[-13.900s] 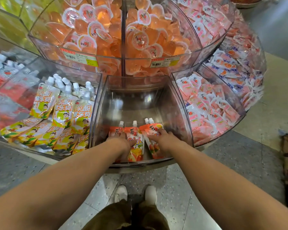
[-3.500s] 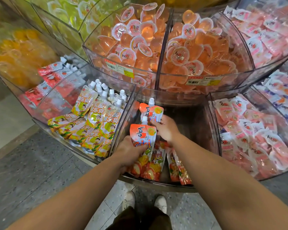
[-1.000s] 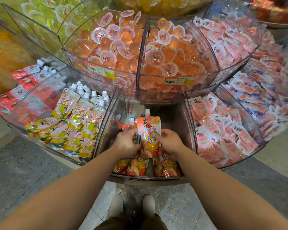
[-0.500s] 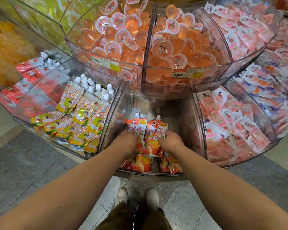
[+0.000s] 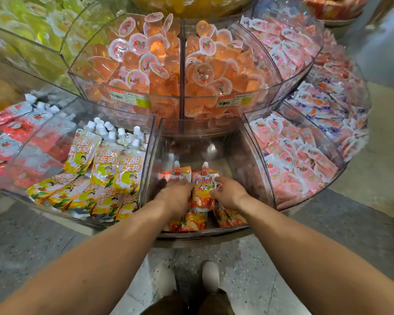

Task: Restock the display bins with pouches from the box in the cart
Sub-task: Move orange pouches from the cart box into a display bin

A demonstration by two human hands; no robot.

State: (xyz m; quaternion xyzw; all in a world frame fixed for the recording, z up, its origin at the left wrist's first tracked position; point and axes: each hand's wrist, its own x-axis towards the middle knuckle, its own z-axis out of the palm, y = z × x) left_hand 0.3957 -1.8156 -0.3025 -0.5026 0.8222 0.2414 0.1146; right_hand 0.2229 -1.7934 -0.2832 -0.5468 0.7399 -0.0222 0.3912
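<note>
Both my hands are down inside the clear middle display bin point(image 5: 255, 160) on the lower tier. My left hand point(image 5: 176, 196) lies over an orange spouted pouch point(image 5: 180, 175), its fingers curled on it. My right hand point(image 5: 228, 193) pinches the right edge of a second orange pouch point(image 5: 204, 185) that lies on top of the others. Several more orange pouches point(image 5: 193, 221) lie flat along the bin's front wall. The back half of the bin holds no pouches. The box and the cart are out of view.
The bin to the left holds yellow spouted pouches point(image 5: 105, 162); the one to the right holds pink sachets point(image 5: 298, 155). Upper-tier bins with orange jelly cups point(image 5: 159, 62) overhang the back. My shoes point(image 5: 187, 280) stand on grey speckled floor below the display.
Both hands have lowered the two orange pouches from upright in the air to lying on the pouches in the bin. The camera has tilted slightly.
</note>
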